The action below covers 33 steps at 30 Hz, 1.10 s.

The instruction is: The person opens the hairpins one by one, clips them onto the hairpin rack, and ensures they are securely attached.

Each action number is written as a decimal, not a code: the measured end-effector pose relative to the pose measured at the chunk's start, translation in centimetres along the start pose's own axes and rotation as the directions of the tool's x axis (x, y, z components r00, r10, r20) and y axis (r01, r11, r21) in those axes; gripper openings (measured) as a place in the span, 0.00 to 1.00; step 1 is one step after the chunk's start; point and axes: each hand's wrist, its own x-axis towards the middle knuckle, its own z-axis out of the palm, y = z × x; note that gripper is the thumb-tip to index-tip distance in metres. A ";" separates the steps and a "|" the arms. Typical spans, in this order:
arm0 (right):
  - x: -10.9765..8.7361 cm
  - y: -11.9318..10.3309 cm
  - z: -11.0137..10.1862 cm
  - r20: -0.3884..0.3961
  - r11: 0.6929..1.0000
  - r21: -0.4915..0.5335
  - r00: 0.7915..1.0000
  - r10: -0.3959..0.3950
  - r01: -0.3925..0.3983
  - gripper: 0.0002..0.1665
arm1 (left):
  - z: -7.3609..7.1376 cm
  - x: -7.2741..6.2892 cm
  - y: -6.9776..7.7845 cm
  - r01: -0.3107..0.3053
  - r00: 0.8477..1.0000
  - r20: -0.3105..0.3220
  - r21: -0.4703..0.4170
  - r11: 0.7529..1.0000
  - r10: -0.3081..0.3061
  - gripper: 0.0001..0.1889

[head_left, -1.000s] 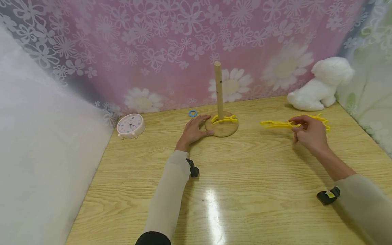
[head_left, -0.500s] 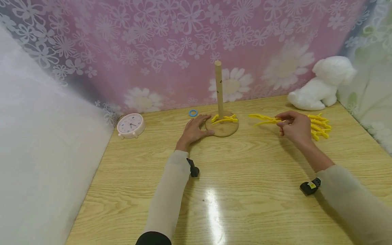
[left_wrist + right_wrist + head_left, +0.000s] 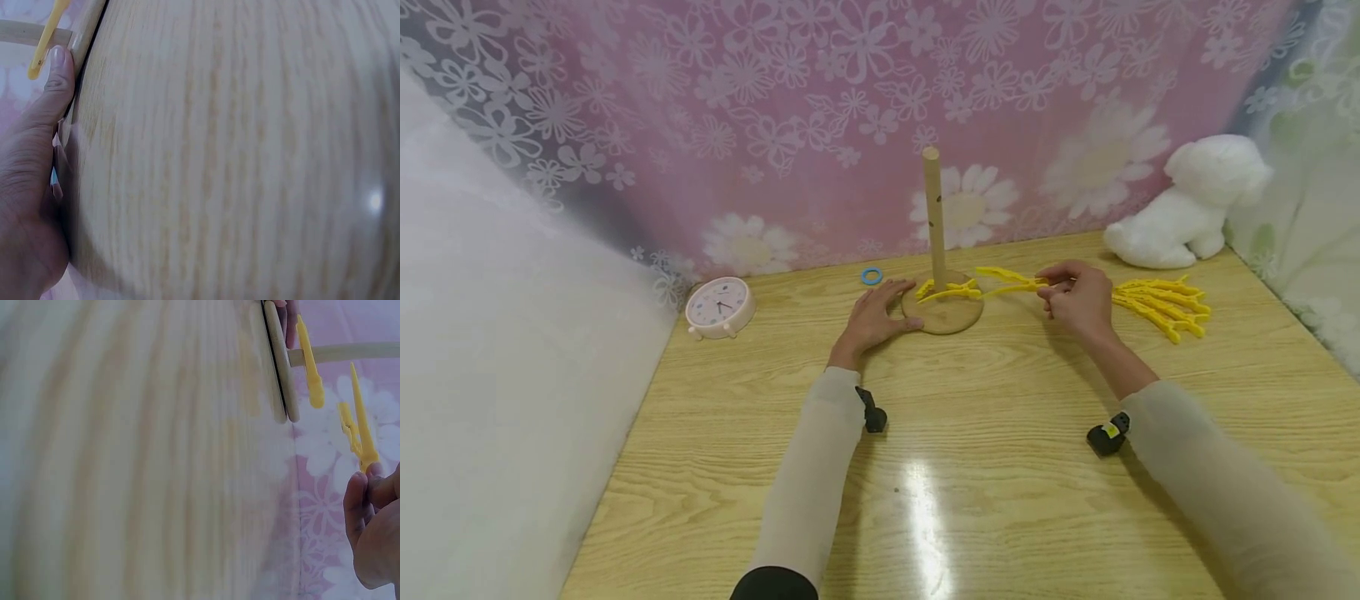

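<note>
My left hand (image 3: 872,322) grips the left rim of a wooden stand's round base (image 3: 947,320), its thumb in front and fingers behind. An upright post (image 3: 935,218) rises from that base. Clipped around the foot of the post is one yellow alligator hair clip (image 3: 957,292). Between thumb and fingers, my right hand (image 3: 1081,302) pinches the tail end of another yellow hair clip (image 3: 359,428), whose jaws are spread and point left at the post. In the head view its tips overlap the base's right edge. Behind the right hand lies a fan of several yellow hair clips (image 3: 1167,307).
A blue ring (image 3: 872,276) lies on the table behind the left hand. To the far left is a pale pink alarm clock (image 3: 721,307). A white plush dog (image 3: 1187,208) sits at the back right. A flowered pink curtain (image 3: 790,125) hangs behind the table.
My right hand has moved left from the fan of clips to the stand with a hair clip, whose jaws have spread apart. The left hand stays on the base.
</note>
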 end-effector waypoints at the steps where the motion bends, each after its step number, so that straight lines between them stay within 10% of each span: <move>1: 0.1 -0.1 0.4 0.001 1.000 -0.001 1.000 -0.001 0.001 0.16 | 0.0 0.0 0.0 0.002 1.000 0.001 -0.001 1.000 -0.002 0.43; 33: 2.1 -2.1 8.1 0.027 0.998 -0.005 0.998 -0.063 0.063 0.19 | -0.1 0.1 -0.2 0.000 1.000 -0.006 -0.022 1.000 -0.001 0.43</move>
